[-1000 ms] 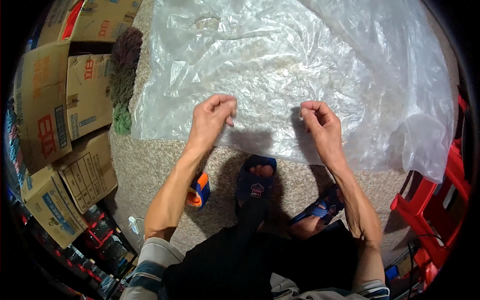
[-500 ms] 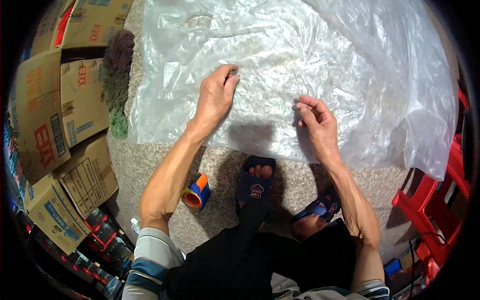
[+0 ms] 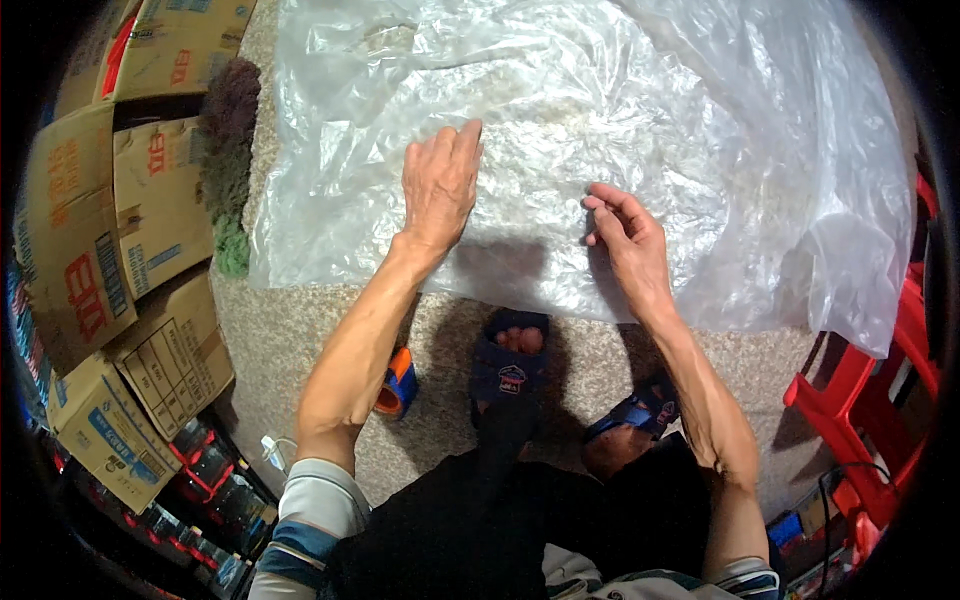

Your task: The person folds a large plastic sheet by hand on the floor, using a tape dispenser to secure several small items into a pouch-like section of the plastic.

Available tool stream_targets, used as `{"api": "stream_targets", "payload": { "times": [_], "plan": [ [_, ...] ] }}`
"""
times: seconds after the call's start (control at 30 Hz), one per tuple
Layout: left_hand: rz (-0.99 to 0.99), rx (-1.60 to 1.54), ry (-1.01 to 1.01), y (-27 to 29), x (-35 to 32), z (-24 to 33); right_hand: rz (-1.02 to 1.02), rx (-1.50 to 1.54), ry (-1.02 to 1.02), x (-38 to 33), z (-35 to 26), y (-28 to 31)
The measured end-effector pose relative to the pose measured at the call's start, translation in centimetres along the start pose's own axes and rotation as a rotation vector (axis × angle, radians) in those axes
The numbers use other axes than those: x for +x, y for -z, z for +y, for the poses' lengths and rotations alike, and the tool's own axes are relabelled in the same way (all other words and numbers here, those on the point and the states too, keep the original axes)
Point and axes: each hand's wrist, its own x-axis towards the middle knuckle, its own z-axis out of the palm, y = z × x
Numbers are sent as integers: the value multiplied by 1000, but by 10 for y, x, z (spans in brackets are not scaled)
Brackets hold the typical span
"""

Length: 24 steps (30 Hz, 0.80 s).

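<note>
A large, wrinkled sheet of clear plastic is spread over the floor in front of me. My left hand is over its left half, back up, with fingers stretched forward and nothing seen in them. I cannot tell whether it presses on the plastic. To the right, nearer the sheet's front edge, my right hand has its thumb and fingertips drawn together in a pinch. Whatever may be between those tips is too small to make out. A shadow falls on the sheet between the hands.
Cardboard boxes are stacked at the left, beside a dark and green fluffy strip. An orange-and-blue tube-like thing is on the floor by my left forearm. Red plastic stools are at the right. My sandalled feet are below the sheet.
My left hand has turned back-up, its curled fingers now straightened, and its forearm has swung to the right. My right hand has shifted slightly left, still pinched.
</note>
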Motion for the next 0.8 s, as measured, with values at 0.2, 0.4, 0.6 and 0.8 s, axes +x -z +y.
{"api": "stream_targets", "payload": {
  "times": [0.2,0.4,0.6,0.8],
  "plan": [
    [50,20,64,-5,-5,-3,-6,-5,-2,0,-2,-2],
    [59,-7,-53,6,-14,15,-6,1,-13,3,-1,2],
    [-280,-65,-164,5,-37,35,-32,-32,0,5,-2,5],
    [-386,-16,-159,3,-39,32,-63,-204,-15,14,-16,15]
  ]
}}
